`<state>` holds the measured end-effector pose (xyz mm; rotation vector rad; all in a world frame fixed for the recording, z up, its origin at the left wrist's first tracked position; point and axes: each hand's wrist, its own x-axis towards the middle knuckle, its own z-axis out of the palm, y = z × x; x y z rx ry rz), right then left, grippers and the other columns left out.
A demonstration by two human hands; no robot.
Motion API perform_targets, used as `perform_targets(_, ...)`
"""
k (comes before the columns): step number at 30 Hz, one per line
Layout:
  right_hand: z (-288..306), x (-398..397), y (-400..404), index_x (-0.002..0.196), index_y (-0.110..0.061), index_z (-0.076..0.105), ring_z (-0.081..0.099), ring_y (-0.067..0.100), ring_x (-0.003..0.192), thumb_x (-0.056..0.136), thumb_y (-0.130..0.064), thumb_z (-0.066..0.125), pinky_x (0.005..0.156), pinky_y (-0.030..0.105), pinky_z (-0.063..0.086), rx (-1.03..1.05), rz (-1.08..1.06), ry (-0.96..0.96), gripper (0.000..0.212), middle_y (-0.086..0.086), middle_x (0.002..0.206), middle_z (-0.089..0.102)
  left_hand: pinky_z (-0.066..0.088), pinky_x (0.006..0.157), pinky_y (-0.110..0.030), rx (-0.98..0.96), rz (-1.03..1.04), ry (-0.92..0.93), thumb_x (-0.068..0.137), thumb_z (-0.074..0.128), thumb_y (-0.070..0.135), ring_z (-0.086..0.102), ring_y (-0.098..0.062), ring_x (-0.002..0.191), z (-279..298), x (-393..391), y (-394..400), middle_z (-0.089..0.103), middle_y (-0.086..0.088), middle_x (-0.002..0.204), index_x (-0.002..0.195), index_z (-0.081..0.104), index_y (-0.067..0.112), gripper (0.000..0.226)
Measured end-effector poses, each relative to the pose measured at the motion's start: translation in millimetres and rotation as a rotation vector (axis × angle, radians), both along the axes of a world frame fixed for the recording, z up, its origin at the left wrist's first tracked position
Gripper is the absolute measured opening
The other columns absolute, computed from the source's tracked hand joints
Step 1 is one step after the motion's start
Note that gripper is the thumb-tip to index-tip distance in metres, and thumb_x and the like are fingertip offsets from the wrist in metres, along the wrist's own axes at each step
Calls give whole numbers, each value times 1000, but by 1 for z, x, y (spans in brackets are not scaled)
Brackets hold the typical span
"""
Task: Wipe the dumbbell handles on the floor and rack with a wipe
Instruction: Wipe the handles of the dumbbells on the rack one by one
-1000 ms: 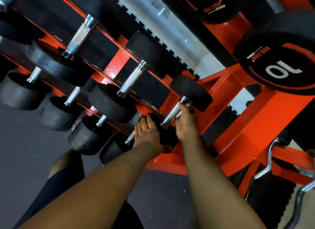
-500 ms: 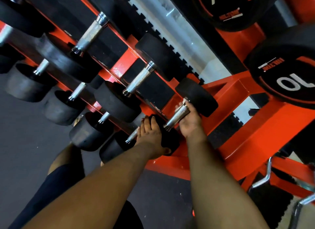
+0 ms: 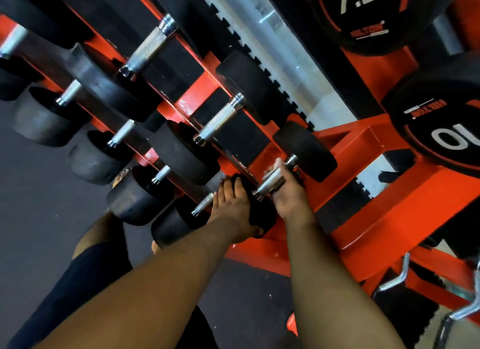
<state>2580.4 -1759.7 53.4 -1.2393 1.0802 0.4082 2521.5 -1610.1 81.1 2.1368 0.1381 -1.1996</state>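
Since a second ago the right hand (image 3: 287, 193) has been slid up the handle (image 3: 271, 181) toward the far head of the dumbbell (image 3: 305, 151), and more bare metal is exposed at the near end of the grip; the left hand (image 3: 235, 208) has stayed where it was.

The orange rack (image 3: 368, 167) fills the far and right parts of the scene, with black rubber pads set on its shelves. Rows of black-headed dumbbells are laid across it, larger ones at the far left, smaller ones toward the near right. Two round weight plates are hung at the far right, one marked 7.5 (image 3: 363, 13) and one marked 10 (image 3: 441, 130). A dark floor (image 3: 39, 193) lies at the near left. Chrome curl bars (image 3: 400, 278) are seen at the near right, under the rack.

The smallest dumbbell, at the near right end of the upper shelf, is being handled. Its knurled chrome handle is cupped from beneath by the right hand, fingers curled around it, and a scrap of white wipe (image 3: 270, 170) is glimpsed, blurred, at the fingertips. The dumbbell's near black head (image 3: 255, 211) is covered by the left hand, laid flat with fingers straight and together, the thumb tucked under the near edge.
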Motion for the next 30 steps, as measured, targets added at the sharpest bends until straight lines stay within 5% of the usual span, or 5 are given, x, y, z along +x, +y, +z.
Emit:
perform_targets(6,-11,-7,4,72,-24,72,65,16,74,94,-35,68,88,41,53,-47,154,76,25,0,76,68,-6,126,-45,-9,-3,-3,67,89,50,-19,-31,154,2,1,0,-19,-19,166,158,-17,8,146)
perform_targets(19,1,6,0,95,-21,66,62,13,74,99,-42,56,77,31,49,48,-84,-48,24,1,80,64,-6,126,-47,-15,-20,2,69,88,50,-21,-32,154,2,1,2,-20,-19,166,158,-17,7,145)
perform_targets(22,-7,-23,11,99,-19,71,71,13,78,94,-46,65,70,31,55,-50,115,104,28,0,88,73,-7,126,-47,-22,-9,6,68,88,51,-20,-32,154,3,1,2,-19,-19,166,158,-18,7,145)
perform_targets(26,0,-21,5,125,-12,62,70,18,88,96,-26,68,71,31,56,-122,-13,8,33,6,104,71,-7,126,-47,-18,-6,1,67,89,51,-19,-33,154,3,2,2,-19,-21,166,158,-17,6,146)
perform_targets(30,2,-15,5,111,-21,63,65,15,85,101,-12,56,76,28,54,-242,-73,-118,15,4,93,69,-8,126,-47,-24,-15,3,68,88,51,-20,-33,154,3,2,2,-19,-20,165,157,-18,6,146)
